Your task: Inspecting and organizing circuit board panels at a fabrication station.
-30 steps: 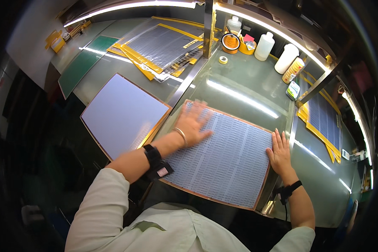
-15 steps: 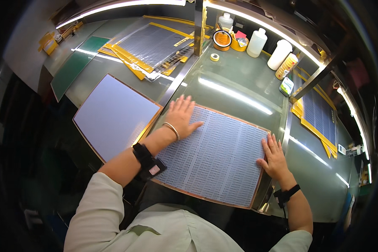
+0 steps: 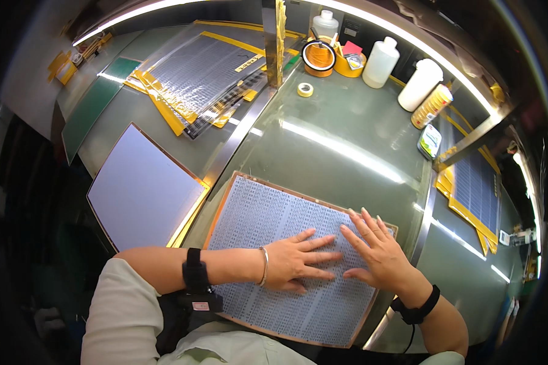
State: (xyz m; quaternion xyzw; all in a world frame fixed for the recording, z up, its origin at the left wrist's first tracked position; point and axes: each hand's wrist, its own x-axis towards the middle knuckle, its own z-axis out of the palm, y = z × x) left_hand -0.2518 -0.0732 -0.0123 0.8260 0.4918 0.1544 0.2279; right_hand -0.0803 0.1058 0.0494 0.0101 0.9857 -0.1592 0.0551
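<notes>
A flat rectangular panel (image 3: 274, 213) lies in front of me, covered with dense rows of small dark marks on pale blue-grey and edged in copper. My left hand (image 3: 301, 261) rests over its middle with fingers spread, pointing right. Over its right part lies my right hand (image 3: 377, 249), fingers apart and tips toward the far edge. The two hands are close together, and neither grips anything. To the left is a blank whitish panel (image 3: 146, 188) with a copper rim and a yellow strip along its right side.
Yellow-edged film sheets (image 3: 207, 73) overlap at the back left beside a green board (image 3: 97, 109). Tape rolls (image 3: 318, 58), a white bottle (image 3: 380, 64), a white canister (image 3: 420, 85) and a yellow can (image 3: 432, 106) line the back. A metal post (image 3: 273, 42) rises behind. More film sheets (image 3: 475, 191) lie right.
My left hand has slid from the panel's far left edge to its middle. My right hand has moved inward from the right edge. The marked panel appears lower in view.
</notes>
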